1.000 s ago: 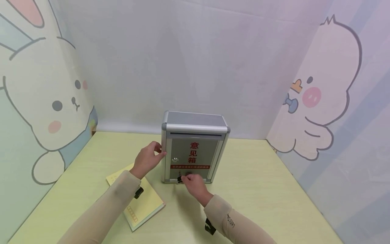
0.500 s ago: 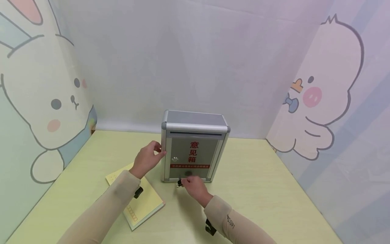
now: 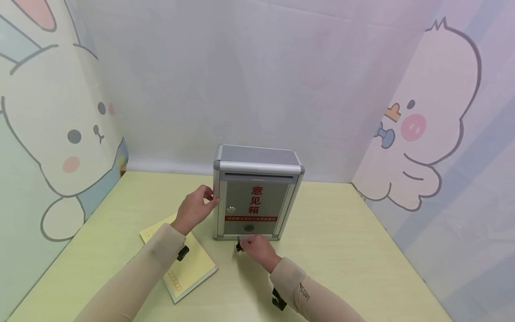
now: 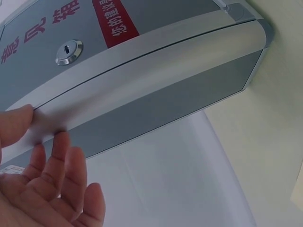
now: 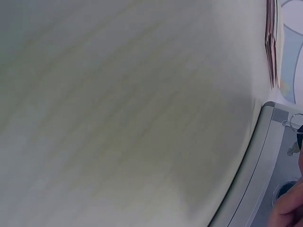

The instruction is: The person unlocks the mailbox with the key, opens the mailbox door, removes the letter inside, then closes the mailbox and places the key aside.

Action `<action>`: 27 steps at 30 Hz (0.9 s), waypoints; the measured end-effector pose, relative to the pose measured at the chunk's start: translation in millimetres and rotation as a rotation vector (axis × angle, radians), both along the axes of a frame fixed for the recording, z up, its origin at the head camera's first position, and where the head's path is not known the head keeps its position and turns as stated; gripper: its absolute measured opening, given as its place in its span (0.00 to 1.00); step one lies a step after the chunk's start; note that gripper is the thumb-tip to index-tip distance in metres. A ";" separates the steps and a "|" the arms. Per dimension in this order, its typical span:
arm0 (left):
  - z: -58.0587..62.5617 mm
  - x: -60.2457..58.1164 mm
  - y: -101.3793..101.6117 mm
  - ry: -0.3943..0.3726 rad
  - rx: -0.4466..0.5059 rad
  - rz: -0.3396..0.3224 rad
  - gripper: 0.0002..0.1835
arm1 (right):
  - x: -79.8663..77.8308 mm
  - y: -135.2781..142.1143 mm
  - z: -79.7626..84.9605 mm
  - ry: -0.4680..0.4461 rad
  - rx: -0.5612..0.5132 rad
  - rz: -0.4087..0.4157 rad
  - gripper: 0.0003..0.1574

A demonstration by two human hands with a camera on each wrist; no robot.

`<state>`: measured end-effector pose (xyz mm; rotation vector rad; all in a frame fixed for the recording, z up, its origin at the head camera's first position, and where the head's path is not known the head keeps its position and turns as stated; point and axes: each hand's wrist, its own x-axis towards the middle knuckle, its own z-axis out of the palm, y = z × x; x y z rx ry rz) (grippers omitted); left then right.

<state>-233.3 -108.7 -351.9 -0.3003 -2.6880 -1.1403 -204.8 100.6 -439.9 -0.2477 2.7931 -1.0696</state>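
Note:
A grey suggestion box [image 3: 251, 205] with a silver frame and red Chinese lettering stands upright on the table. Its round lock [image 4: 69, 52] shows a bare keyhole in the left wrist view. My left hand [image 3: 194, 209] holds the box's left edge, thumb at the front frame and fingertips against the side. Low before the box, my right hand [image 3: 259, 248] pinches a small black-headed key [image 3: 239, 246]. In the right wrist view a silver key [image 5: 293, 149] and a wire ring [image 5: 297, 117] show beside the fingers, most of that hand being out of frame.
A stack of yellow envelopes [image 3: 193, 264] lies on the pale table [image 3: 342, 250], partly under my left forearm. Behind the box hangs a light curtain [image 3: 249, 89], with cartoon-printed panels at both sides. The box has a narrow slot [image 3: 259, 176] near its top.
My right hand has come down slightly with the key, from in front of the box's lower panel to below its bottom frame. The left hand stays at the box's edge.

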 end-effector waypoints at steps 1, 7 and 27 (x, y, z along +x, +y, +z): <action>0.1 0.0 0.0 -0.001 0.000 0.001 0.15 | 0.1 0.0 -0.4 0.002 0.009 0.000 0.20; -0.2 -0.5 0.8 -0.013 -0.006 0.014 0.15 | -0.4 0.2 -2.7 -0.029 0.090 0.003 0.21; -2.0 -1.7 1.3 -0.010 -0.007 0.012 0.15 | -2.6 6.1 -15.6 -0.091 0.252 0.070 0.31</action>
